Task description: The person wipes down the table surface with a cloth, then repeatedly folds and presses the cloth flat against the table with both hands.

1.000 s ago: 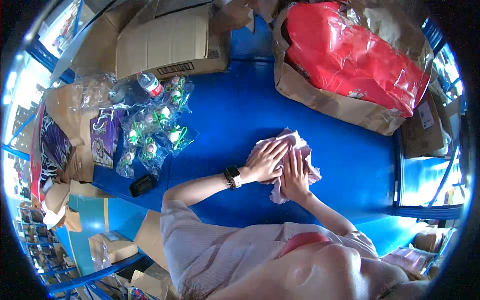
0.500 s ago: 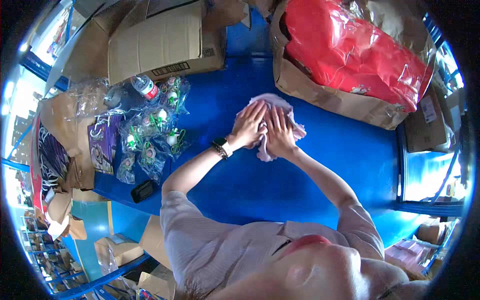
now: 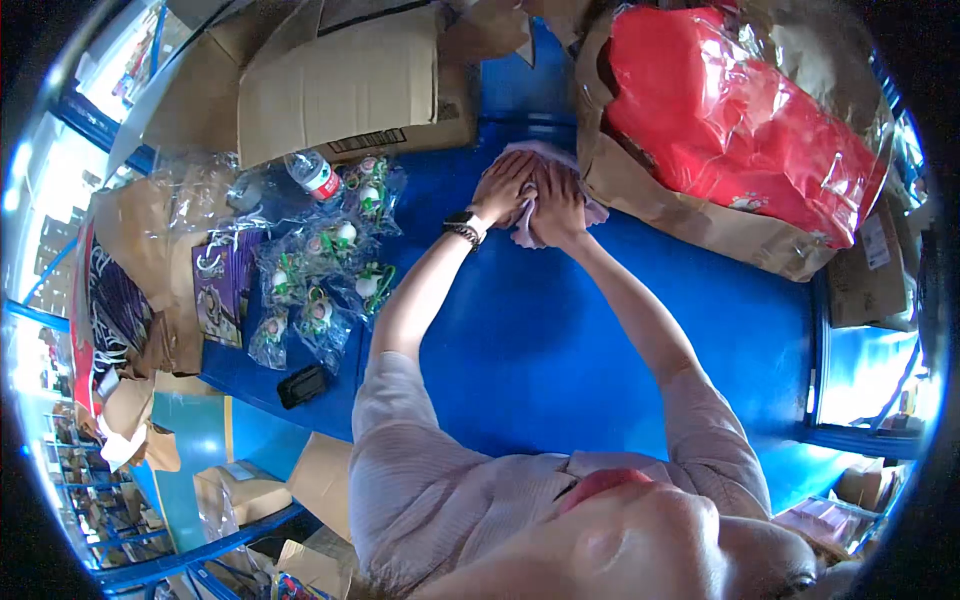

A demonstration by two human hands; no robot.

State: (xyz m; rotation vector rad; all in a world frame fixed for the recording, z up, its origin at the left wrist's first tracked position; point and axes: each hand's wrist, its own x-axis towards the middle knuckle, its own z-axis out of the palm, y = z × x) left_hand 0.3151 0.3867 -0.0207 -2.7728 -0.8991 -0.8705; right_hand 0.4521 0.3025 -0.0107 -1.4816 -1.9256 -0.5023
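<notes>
While the pink cloth [image 3: 594,213] lies bunched under both palms toward the far side of the blue tabletop [image 3: 560,350], its right edge sits so near the brown carton [image 3: 690,220] that I cannot tell whether they touch; a push that way could jam it against the carton wall. The left hand [image 3: 505,187] and right hand [image 3: 557,207] rest flat on it, fingers stretched out and slightly parted, pinching nothing that shows. Since pressure alone seems to hold it, a quick shove might let the cloth fold or slip. Leftward, the clear bags of trinkets [image 3: 318,310] and the plastic bottle [image 3: 315,177] are near enough that a wide sweep could scatter them. Closer in, the small black object [image 3: 302,386] lies by the table's edge, where a bump from the left elbow [image 3: 388,345] could knock it off.
</notes>
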